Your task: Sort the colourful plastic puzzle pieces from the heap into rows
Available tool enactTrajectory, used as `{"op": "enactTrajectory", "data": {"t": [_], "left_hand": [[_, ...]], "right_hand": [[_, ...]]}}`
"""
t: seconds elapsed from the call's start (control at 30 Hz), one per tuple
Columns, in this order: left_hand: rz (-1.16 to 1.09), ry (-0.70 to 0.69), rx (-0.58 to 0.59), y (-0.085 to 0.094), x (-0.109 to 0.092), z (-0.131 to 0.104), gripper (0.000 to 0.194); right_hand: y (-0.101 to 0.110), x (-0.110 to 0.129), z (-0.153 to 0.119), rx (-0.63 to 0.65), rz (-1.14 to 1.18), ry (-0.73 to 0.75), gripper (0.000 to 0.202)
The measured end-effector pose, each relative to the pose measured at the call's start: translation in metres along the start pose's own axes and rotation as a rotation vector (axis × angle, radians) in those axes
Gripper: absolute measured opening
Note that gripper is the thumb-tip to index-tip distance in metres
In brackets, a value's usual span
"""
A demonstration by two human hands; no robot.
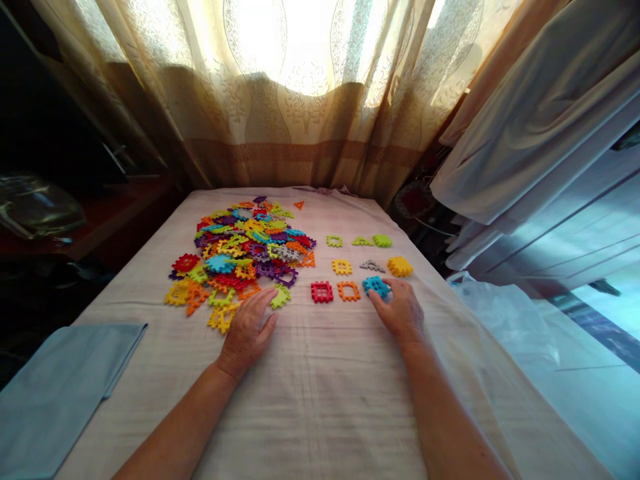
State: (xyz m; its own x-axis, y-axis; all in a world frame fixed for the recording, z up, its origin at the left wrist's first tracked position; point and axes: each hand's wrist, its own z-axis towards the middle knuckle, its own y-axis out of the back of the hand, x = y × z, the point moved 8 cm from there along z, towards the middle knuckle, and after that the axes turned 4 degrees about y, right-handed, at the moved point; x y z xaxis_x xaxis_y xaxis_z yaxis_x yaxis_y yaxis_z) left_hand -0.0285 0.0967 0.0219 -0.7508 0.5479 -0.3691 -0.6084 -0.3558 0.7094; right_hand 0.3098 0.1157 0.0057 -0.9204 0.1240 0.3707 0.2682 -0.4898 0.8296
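Observation:
A large mixed pile of coloured plastic pieces lies on the left of the cloth. My left hand rests at its front edge, fingers apart, its fingertips beside a lime green piece. My right hand has its thumb and fingers around the edge of a blue square piece. Left of that lie an orange frame and a red square. Behind them are a yellow square, a grey triangle and stacked yellow pieces.
Farther back lie a green frame, a green triangle and green pieces. A folded blue cloth covers the table's left front. Curtains hang behind; a plastic bag is at the right.

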Motion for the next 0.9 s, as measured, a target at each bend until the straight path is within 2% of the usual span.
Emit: {"op": "enactTrajectory", "data": {"t": [0.2,0.3,0.43,0.53,0.63,0.77,0.83,0.9], "left_hand": [[0.11,0.071,-0.104,0.019,0.027,0.004,0.037],[0.188,0.149,-0.156,0.036,0.047,0.008,0.031],[0.325,0.298,-0.2,0.059,0.082,0.019,0.033],[0.422,0.437,-0.158,0.065,0.115,0.029,0.041],[0.478,0.525,-0.026,0.059,0.14,0.039,0.048],[0.525,0.596,0.124,0.05,0.149,0.047,0.047],[0.51,0.613,0.123,0.052,0.145,0.047,0.046],[0.482,0.613,0.073,0.058,0.139,0.042,0.047]], "right_hand": [[0.008,0.008,-0.001,-0.075,0.063,0.014,0.038],[0.016,0.026,-0.005,-0.149,0.135,0.105,0.031],[0.012,0.059,-0.014,-0.126,0.263,0.288,0.027],[0.005,0.075,-0.021,-0.082,0.314,0.384,0.026],[-0.002,0.082,-0.026,-0.043,0.32,0.431,0.025],[-0.001,0.086,-0.03,-0.108,0.337,0.521,0.023],[0.0,0.086,-0.031,-0.135,0.34,0.545,0.021],[0.0,0.085,-0.031,-0.138,0.34,0.549,0.021]]}}
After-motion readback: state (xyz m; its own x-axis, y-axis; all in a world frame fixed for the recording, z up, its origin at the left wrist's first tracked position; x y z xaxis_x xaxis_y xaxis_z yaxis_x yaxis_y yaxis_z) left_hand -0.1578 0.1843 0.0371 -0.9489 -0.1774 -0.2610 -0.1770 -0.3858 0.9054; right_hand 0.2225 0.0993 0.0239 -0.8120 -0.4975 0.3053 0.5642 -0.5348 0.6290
